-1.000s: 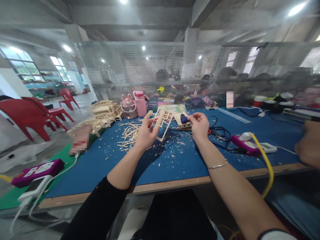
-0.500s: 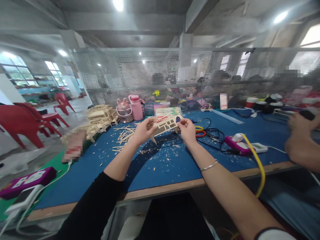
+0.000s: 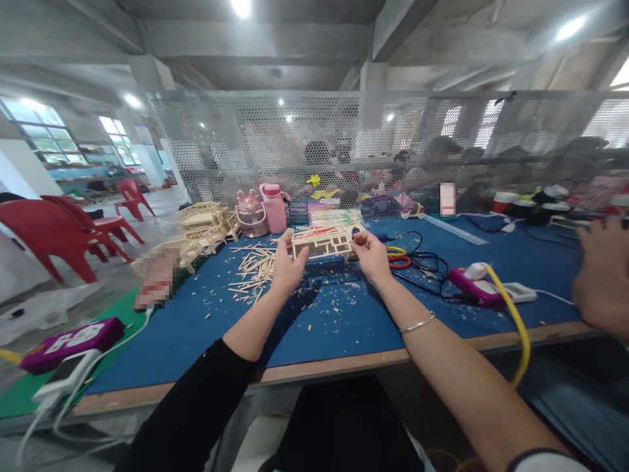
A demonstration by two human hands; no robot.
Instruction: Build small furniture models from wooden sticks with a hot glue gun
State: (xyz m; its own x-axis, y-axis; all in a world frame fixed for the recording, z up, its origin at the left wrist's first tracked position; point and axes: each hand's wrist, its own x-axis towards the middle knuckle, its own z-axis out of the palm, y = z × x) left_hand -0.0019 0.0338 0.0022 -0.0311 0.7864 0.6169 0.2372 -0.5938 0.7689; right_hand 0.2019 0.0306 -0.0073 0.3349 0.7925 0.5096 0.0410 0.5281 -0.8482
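Observation:
A small model frame of pale wooden sticks [image 3: 324,245] is held between my two hands above the blue tabletop [image 3: 339,334]. My left hand [image 3: 289,265] is closed around its left end, thumb on the near side. My right hand [image 3: 372,257] pinches the right end with fingers pressed together. A small dark blue thing [image 3: 355,232] shows just above the right fingertips; I cannot make out what it is. Behind the frame lies a bundle of sticks [image 3: 337,216]. Loose wooden sticks [image 3: 250,275] are strewn to the left of my left hand.
Finished-looking wooden models [image 3: 206,226] are stacked at the back left, near a pink bottle [image 3: 274,208]. Black cables [image 3: 422,265] and a purple power strip [image 3: 474,288] lie on the right. Another person's hand [image 3: 602,282] is at the far right. A perforated screen [image 3: 236,144] stands behind.
The stick frame has turned from slanted to nearly level. My left hand has shifted its hold at the left end. The other person's hand has changed pose, and the view has swung slightly left.

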